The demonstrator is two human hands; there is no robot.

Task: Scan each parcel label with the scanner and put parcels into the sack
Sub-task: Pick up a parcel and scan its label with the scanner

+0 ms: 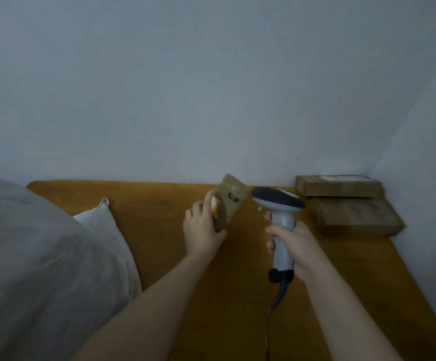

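Observation:
My left hand (201, 229) grips a small brown parcel (229, 201) tilted upright above the table, a white and orange label under my fingers. My right hand (293, 246) holds the grey handle of a corded scanner (279, 204), whose dark head points left at the parcel, a small gap apart. A pale cloth sack (42, 256) fills the left side of the view. Two more brown parcels are stacked at the far right corner, a flat box (338, 187) lying on a larger one (357, 216).
The orange-brown table (159, 243) runs along a plain grey wall at the back and right. The scanner's coiled cable (276, 303) hangs down over the table toward the near edge.

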